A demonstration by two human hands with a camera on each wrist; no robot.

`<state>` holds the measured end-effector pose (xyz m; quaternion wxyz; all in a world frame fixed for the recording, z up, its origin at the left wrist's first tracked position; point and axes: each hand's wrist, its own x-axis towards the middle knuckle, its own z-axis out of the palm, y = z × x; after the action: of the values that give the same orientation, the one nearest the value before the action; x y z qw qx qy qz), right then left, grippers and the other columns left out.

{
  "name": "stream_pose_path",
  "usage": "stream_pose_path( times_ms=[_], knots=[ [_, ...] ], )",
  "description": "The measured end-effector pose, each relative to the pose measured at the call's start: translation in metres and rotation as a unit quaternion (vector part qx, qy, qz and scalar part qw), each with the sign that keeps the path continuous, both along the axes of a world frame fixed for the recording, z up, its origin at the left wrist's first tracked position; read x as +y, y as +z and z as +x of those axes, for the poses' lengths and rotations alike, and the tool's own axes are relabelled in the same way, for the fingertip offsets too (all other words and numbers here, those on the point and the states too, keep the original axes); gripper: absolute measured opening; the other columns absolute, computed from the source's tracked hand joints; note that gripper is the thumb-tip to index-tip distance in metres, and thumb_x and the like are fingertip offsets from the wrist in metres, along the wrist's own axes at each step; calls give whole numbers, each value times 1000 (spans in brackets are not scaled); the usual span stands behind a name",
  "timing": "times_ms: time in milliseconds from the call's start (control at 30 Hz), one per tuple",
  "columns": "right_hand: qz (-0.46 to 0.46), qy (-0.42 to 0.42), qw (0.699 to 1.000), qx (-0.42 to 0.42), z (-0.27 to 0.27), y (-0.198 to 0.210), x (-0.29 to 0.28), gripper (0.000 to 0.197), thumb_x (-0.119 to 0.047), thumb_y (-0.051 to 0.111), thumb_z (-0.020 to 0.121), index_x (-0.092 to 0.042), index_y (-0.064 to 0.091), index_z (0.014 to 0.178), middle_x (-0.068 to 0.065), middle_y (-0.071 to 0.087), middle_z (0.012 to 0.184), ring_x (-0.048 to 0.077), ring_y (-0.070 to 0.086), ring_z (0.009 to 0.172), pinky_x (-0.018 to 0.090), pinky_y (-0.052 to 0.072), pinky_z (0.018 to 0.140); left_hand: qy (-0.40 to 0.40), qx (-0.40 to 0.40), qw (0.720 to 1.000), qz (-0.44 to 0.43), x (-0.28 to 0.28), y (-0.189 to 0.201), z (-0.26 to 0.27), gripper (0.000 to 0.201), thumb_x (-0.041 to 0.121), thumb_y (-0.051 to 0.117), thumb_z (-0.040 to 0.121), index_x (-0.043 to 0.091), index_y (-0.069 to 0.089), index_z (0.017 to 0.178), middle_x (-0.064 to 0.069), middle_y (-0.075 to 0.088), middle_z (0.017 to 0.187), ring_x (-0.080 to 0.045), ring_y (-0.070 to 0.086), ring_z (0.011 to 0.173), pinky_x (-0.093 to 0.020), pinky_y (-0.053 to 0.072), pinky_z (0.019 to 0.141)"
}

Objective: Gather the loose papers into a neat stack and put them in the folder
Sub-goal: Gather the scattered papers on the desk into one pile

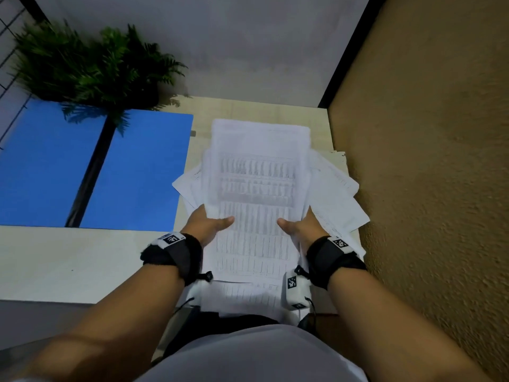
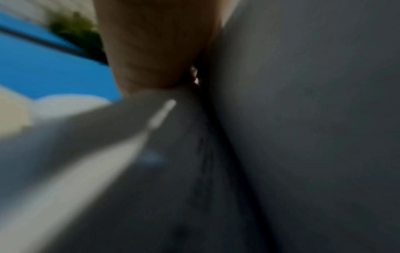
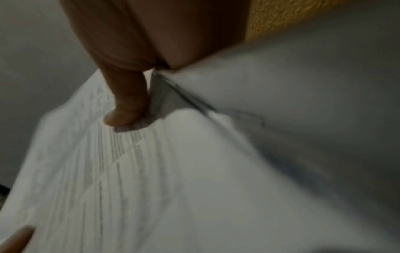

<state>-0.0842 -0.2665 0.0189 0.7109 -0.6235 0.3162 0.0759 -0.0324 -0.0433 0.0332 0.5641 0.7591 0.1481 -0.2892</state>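
Note:
Both hands hold a bundle of white printed papers point(image 1: 256, 188) lifted above the desk, blurred by motion. My left hand point(image 1: 209, 223) grips its left edge, thumb on top and fingers underneath. My right hand point(image 1: 298, 226) grips the right edge the same way; its thumb point(image 3: 125, 109) presses the top sheet point(image 3: 151, 171). More loose sheets point(image 1: 338, 194) lie fanned out beneath, on the right of the desk. The open blue folder point(image 1: 137, 172) lies flat to the left, also seen as a blue folder point(image 2: 54, 77) past my left hand point(image 2: 151, 51).
A green fern plant point(image 1: 91, 64) stands at the back left, its fronds over the folder. A textured ochre wall point(image 1: 427, 161) closes the right side, a grey wall point(image 1: 234, 51) the back. The light wooden desk point(image 1: 68, 260) has its front edge near my body.

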Motion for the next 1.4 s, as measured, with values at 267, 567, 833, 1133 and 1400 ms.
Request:
stream_pose_path(
  times_ms=[267, 567, 833, 1133, 1400],
  knots=[
    [-342, 57, 929, 132, 11, 10, -60, 93, -42, 85, 62, -22, 35, 138, 5, 49, 135, 27, 48, 125, 45, 44, 102, 121, -9, 986, 111, 63, -39, 8, 47, 22, 66, 91, -1, 52, 129, -19, 57, 132, -34, 58, 117, -43, 46, 102],
    [-362, 35, 898, 246, -5, -6, -63, 45, -21, 52, 97, -2, 46, 137, 17, 49, 142, 33, 46, 130, 34, 35, 107, 148, -2, 988, 32, 64, -46, -7, 43, 11, 59, 95, 1, 50, 136, -12, 60, 126, -32, 58, 116, -37, 44, 100],
    [-276, -148, 921, 230, -25, -14, -61, 44, -18, 65, 83, -3, 53, 123, 16, 56, 124, 34, 58, 111, 33, 46, 87, 164, -2, 986, 14, 58, -53, 1, 47, 14, 61, 94, 3, 47, 137, -8, 56, 132, -29, 56, 117, -40, 42, 104],
    [-98, -318, 939, 84, -14, -4, -51, 74, -6, 74, 81, -10, 32, 141, 4, 48, 122, 22, 51, 110, 32, 39, 95, 125, 14, 992, 10, 52, -65, -1, 52, 19, 65, 89, 9, 48, 137, -10, 60, 129, -33, 58, 116, -49, 44, 105],
    [-81, -205, 974, 46, -15, 3, -36, 47, 2, 57, 90, -5, 50, 136, 11, 57, 132, 29, 56, 118, 42, 41, 107, 94, 19, 995, 28, 41, -57, -2, 46, 16, 61, 93, 8, 48, 136, -11, 60, 128, -33, 58, 115, -51, 44, 105]
  ],
)
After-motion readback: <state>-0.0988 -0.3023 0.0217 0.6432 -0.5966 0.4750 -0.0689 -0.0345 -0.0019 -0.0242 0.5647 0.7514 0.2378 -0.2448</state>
